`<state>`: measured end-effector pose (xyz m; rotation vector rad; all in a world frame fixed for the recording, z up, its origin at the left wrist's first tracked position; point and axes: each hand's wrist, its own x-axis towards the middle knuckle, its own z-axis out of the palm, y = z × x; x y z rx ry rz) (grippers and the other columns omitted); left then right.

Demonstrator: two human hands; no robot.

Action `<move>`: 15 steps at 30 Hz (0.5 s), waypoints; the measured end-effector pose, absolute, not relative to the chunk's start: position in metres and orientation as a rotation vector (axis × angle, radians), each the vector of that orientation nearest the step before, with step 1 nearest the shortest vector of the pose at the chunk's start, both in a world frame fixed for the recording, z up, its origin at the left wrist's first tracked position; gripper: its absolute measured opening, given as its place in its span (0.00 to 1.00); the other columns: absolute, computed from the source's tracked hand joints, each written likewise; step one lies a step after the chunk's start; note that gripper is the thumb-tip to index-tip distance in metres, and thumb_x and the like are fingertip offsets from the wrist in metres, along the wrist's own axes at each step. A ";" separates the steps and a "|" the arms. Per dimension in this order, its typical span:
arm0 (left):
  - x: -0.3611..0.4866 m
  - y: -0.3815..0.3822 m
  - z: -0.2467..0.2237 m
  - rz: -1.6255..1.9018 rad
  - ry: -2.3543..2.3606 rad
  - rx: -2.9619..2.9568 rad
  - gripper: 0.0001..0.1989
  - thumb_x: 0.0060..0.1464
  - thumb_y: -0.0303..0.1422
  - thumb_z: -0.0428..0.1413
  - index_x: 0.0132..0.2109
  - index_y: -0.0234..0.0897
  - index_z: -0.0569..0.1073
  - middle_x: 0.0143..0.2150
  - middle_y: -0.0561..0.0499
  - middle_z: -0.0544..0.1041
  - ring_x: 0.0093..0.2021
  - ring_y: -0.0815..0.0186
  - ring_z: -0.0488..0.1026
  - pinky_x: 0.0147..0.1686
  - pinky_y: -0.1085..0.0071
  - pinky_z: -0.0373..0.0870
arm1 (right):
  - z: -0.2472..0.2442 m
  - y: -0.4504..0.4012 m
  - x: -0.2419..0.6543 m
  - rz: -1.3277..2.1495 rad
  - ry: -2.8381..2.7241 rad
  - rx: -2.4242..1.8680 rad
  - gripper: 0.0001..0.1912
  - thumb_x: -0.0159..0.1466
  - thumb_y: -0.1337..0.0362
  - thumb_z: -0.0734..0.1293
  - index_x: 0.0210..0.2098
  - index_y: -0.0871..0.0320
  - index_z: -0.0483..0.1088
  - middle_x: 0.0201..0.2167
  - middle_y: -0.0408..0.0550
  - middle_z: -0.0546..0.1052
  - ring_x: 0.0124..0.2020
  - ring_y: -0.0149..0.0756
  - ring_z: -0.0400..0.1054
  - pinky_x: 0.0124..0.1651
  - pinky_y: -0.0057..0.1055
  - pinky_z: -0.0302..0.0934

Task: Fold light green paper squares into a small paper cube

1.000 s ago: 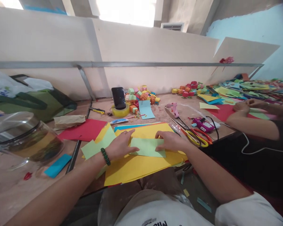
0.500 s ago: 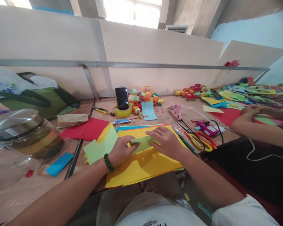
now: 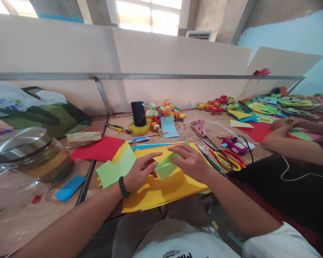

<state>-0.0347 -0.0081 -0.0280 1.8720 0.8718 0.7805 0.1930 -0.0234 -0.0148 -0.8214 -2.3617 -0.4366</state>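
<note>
1. Head view: a pale green slip of paper [image 3: 164, 171] is between the person's two hands, bent and tilted just above a stack of yellow sheets [image 3: 146, 200].
2. The right hand [image 3: 191, 162] has its grip closed on the slip's right end, fingers over the top edge.
3. The left hand [image 3: 140, 170], with a green bead bracelet [image 3: 123, 187] at its wrist, has a released grip, thumb and index finger apart at the slip's left end; whether they touch it cannot be told.
4. Just left of the stack lie a cut light green sheet [image 3: 117, 168] and a red sheet [image 3: 104, 147], with a blue strip [image 3: 70, 189] and a lidded glass jar [image 3: 52, 161] further left on the surface [image 3: 188, 115].
5. Behind the stack, a phone [image 3: 138, 113] leans upright at a yellow tape roll [image 3: 140, 129], near a heap of small paper boxes [image 3: 165, 111].
6. To the right lie a pink glue gun [image 3: 200, 127] and orange-handled scissors [image 3: 238, 157]; beyond them are a co-worker's hands [image 3: 282, 124].
</note>
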 end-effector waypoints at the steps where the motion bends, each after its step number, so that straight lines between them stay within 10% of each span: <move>1: -0.036 -0.008 -0.027 0.824 0.856 1.910 0.25 0.59 0.40 0.44 0.60 0.35 0.65 0.38 0.46 0.76 0.30 0.65 0.74 0.34 0.65 0.74 | -0.015 -0.023 0.194 -0.424 -2.329 -0.825 0.14 0.66 0.74 0.57 0.32 0.56 0.72 0.49 0.53 0.74 0.51 0.38 0.65 0.51 0.39 0.64; 6: -0.046 -0.001 -0.035 1.158 0.844 2.449 0.29 0.50 0.26 0.46 0.60 0.42 0.65 0.56 0.43 0.67 0.55 0.57 0.66 0.52 0.57 0.66 | -0.014 -0.024 0.198 -0.235 -2.243 -0.796 0.12 0.66 0.71 0.60 0.31 0.56 0.73 0.56 0.56 0.68 0.57 0.40 0.61 0.53 0.42 0.63; 15: -0.047 0.008 -0.034 0.657 0.798 3.108 0.27 0.49 0.19 0.48 0.52 0.49 0.73 0.63 0.45 0.64 0.63 0.53 0.59 0.58 0.48 0.54 | -0.013 -0.024 0.208 0.389 -2.240 -0.732 0.07 0.62 0.70 0.65 0.29 0.56 0.73 0.58 0.52 0.67 0.58 0.39 0.63 0.56 0.39 0.62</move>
